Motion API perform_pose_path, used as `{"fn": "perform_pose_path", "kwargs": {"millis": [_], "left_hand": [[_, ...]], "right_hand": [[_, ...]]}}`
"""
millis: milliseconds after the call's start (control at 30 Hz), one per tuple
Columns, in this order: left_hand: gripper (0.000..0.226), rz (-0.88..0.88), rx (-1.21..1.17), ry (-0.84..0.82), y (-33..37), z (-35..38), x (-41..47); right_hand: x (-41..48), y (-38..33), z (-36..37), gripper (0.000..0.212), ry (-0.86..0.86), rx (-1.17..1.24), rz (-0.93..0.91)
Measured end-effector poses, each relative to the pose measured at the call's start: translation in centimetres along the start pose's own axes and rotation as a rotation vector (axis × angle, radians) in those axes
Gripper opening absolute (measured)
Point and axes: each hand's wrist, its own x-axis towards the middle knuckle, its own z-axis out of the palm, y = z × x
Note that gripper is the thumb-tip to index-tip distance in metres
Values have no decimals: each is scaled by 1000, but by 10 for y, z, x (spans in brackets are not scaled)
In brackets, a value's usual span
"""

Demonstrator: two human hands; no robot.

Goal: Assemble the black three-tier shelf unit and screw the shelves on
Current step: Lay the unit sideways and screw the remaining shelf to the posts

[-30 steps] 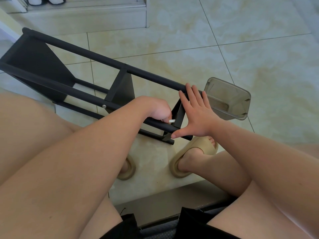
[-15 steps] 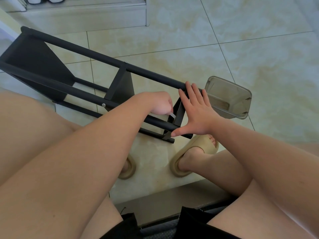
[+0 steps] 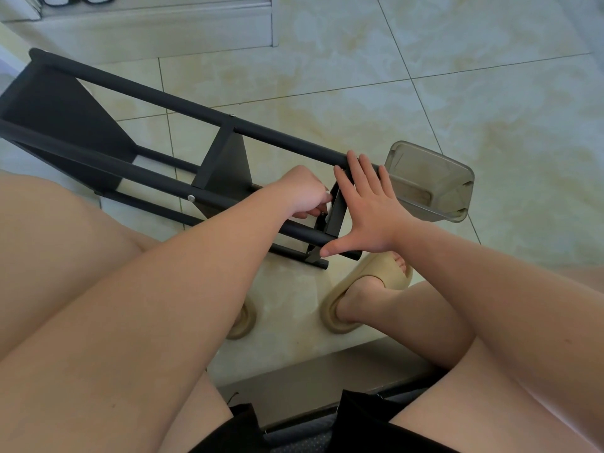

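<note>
Here right hand [image 3: 369,212] flat, fingers spread, pressing end shelf [image 3: 337,209]; left hand [image 3: 302,194] curled, contents unclear

A black shelf unit [image 3: 225,165] lies on its side on the tiled floor [image 3: 490,93]. The right hand [image 3: 369,217] presses flat, fingers straight, against the end shelf [image 3: 336,217], thumb spread along the near pole [image 3: 304,233]. The left hand [image 3: 304,194] is curled just beside that shelf's inner face; what it holds is hidden. A clear plastic tub [image 3: 431,181] sits just beyond the right hand.
</note>
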Motion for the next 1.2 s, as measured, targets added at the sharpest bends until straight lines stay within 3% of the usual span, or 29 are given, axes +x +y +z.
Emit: {"fn": "perform_pose_path", "kwargs": {"millis": [233, 500, 900, 1200], "left_hand": [[21, -46, -114, -8, 6, -1, -3], [23, -53, 11, -52, 0, -2, 2], [14, -111, -34, -76, -1, 3, 6], [20, -164, 5, -126, -3, 3, 10]], "right_hand": [[0, -1, -1, 153, 10, -2, -2], [-1, -1, -1, 153, 8, -2, 0], [-1, 0, -1, 154, 11, 15, -5], [0, 1, 1, 155, 5, -1, -4]]}}
